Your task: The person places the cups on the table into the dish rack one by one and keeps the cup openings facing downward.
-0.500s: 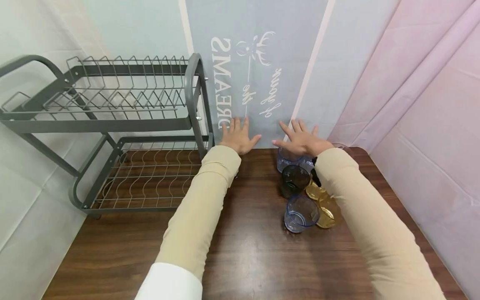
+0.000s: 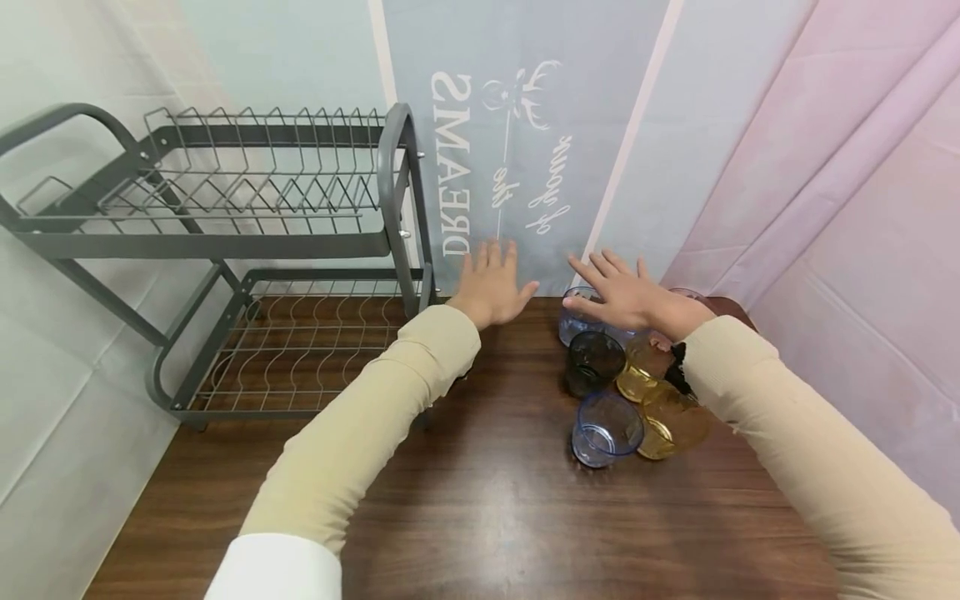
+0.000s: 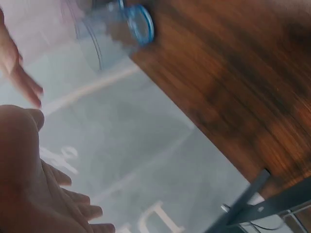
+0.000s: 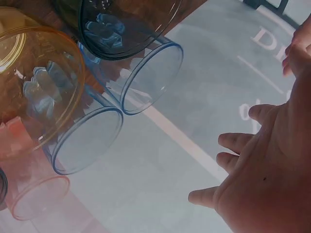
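My left hand (image 2: pixel 491 286) is held out with straight, spread fingers and nothing in it, just right of the dark grey dish rack (image 2: pixel 202 246). Spread the same way, my right hand (image 2: pixel 624 293) hovers over the back of a cluster of glasses. In that cluster are a clear blue-rimmed glass (image 2: pixel 596 446) at the front, a dark glass (image 2: pixel 581 377), amber glasses (image 2: pixel 657 440), and blue glasses behind. The right wrist view shows a blue glass (image 4: pixel 151 80), an amber glass (image 4: pixel 58 121) and a pinkish glass (image 4: pixel 41 196) below the palm.
The two-tier rack stands on the left of the dark wooden table (image 2: pixel 480 492). A grey-blue printed cloth (image 2: pixel 525 125) hangs along the back, and a pink cloth (image 2: pixel 847 200) closes the right side.
Both hands have drawn slightly nearer, the right one also moving to the right with its forearm swung outward. More of the amber glasses shows. The head view has shifted a little.
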Action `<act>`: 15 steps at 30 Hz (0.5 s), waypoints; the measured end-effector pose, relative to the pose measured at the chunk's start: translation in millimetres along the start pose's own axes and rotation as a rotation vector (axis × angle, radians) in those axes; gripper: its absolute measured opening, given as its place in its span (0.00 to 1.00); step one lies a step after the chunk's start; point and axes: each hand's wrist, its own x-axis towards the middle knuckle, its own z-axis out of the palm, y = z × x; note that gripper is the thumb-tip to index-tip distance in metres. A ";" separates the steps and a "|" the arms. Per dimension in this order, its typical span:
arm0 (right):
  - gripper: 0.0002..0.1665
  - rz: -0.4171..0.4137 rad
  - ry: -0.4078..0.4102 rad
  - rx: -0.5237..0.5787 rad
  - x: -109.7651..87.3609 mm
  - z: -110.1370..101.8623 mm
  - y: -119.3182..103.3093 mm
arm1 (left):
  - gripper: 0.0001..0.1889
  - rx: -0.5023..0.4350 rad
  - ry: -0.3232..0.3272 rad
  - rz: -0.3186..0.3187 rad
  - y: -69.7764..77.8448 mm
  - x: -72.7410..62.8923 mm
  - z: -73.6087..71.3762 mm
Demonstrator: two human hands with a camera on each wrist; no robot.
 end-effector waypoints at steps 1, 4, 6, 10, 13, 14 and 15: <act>0.48 -0.011 0.006 -0.001 -3.6 -0.6 -1.1 | 0.43 0.004 0.001 0.015 2.2 -2.9 0.9; 0.47 -0.050 0.037 -0.006 -14.6 -0.7 -2.1 | 0.43 0.000 0.003 0.060 7.4 -12.9 2.1; 0.47 -0.068 0.063 -0.013 -22.4 -0.3 -2.7 | 0.43 -0.012 0.008 0.094 9.4 -19.7 2.0; 0.45 -0.094 0.124 -0.049 -37.0 1.4 -3.3 | 0.42 -0.027 0.019 0.151 10.3 -32.7 2.1; 0.43 -0.116 0.178 -0.084 -46.8 3.3 -4.0 | 0.42 -0.049 0.033 0.181 8.8 -42.9 2.9; 0.42 -0.122 0.194 -0.093 -49.9 3.9 -3.9 | 0.42 -0.060 0.039 0.192 8.1 -46.2 3.5; 0.42 -0.127 0.209 -0.095 -53.2 4.4 -4.2 | 0.41 -0.070 0.047 0.204 7.5 -49.8 4.0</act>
